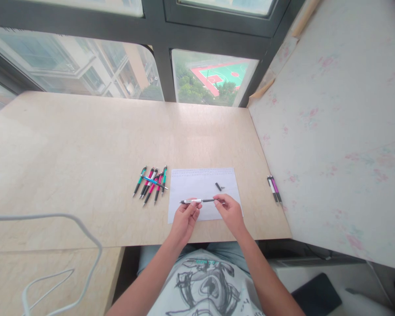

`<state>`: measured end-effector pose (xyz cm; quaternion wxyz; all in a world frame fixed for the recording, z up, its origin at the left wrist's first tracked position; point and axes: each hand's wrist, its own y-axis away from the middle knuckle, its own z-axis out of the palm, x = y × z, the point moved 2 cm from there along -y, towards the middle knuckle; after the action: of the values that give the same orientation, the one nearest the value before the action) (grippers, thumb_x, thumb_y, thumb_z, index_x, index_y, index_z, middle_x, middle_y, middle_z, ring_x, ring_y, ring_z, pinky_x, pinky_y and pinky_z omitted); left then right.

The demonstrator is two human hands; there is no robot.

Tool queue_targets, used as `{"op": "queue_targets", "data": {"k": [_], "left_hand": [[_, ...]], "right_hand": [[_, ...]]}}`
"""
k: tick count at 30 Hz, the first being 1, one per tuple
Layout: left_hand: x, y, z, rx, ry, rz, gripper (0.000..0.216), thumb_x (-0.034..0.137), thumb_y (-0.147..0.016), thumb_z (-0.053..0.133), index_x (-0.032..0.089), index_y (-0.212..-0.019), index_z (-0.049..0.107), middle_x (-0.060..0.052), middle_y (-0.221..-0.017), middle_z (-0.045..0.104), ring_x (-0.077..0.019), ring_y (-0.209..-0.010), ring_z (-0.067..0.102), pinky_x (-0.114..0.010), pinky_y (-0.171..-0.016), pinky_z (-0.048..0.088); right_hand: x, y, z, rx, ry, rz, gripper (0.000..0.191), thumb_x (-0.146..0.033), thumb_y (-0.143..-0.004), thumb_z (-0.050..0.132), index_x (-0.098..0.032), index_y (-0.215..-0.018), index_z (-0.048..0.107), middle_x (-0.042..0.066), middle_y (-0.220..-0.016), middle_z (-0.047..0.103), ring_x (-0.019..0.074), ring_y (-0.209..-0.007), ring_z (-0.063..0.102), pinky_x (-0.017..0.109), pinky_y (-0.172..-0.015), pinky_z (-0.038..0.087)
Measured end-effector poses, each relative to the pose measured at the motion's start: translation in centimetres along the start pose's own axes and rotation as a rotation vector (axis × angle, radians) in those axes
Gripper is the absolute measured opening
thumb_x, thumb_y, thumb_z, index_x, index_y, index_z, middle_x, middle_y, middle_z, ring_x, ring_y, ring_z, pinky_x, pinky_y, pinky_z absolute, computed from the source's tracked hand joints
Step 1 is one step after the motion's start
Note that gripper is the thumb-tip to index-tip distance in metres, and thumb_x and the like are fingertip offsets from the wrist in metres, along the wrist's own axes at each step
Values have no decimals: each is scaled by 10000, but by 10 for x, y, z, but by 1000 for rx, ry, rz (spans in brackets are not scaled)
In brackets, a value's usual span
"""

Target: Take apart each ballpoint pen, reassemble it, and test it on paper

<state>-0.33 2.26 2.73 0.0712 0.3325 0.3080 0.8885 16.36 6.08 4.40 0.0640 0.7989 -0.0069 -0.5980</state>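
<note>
A single view looks from the person's head, above and behind the grip on the pen (197,200), facing forward and down. It is wide rather than close: the shirt (207,285) shows on the near side of the grip, the table (85,145) around it, a window (213,79) beyond, a flowered wall (342,131) to its right.

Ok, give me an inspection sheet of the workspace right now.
Surface: pale table, paper sheet lying on it.
Job's things: white pen held over the sheet; dark piece and tiny piece on it.
Clutter: pen pile left of the sheet; two pens beside the floral wall.
Hands: left hand grips the white pen; right hand pinches its slim dark end.
Cables: pale cable looping, near left.
Surroundings: window frame ahead, wall right.
</note>
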Motion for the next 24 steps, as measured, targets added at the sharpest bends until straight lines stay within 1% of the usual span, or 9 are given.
{"op": "queue_targets", "data": {"k": [5,8,12,15,20,24], "left_hand": [[-2,1,-1,-10,15,-11,239,206,-709,817,130,-905,704,-57,-882,704,-104,-785,665,-156,-693,543],[0,2,-2,-19,5,-17,234,207,-710,816,127,-897,700,-56,-877,704,-111,-796,669,-164,-702,545],[3,3,-1,-29,-5,-27,241,216,-707,820,130,-895,696,-52,-856,707,-113,-786,672,-171,-701,547],[4,4,1,-38,-19,-19,228,221,-713,816,131,-885,698,-49,-856,704,-107,-782,668,-165,-699,544],[4,3,1,-54,-49,-11,228,225,-719,811,133,-895,699,-41,-844,691,-102,-771,662,-164,-693,538],[5,3,1,-44,-56,-4,242,231,-718,811,131,-906,696,-36,-840,688,-102,-770,664,-163,-695,533]], "right_hand": [[1,2,9,-17,-4,-4,187,-329,-813,619,-191,-899,710,76,-926,720,208,-827,662,301,-677,538],[1,2,7,-30,0,17,187,-332,-800,637,-189,-891,716,79,-922,726,214,-830,667,299,-659,537],[-2,1,2,-78,25,43,184,-336,-807,640,-188,-881,721,71,-884,731,203,-784,667,297,-646,530],[-4,0,-1,-119,63,25,174,-336,-813,640,-197,-870,729,62,-880,733,201,-794,669,300,-664,526],[-5,-3,-6,-151,68,-5,183,-352,-820,638,-208,-877,736,66,-902,737,214,-846,671,310,-687,530],[-6,-3,-6,-159,57,5,179,-348,-813,649,-201,-866,736,56,-878,736,196,-803,667,295,-672,521]]}}
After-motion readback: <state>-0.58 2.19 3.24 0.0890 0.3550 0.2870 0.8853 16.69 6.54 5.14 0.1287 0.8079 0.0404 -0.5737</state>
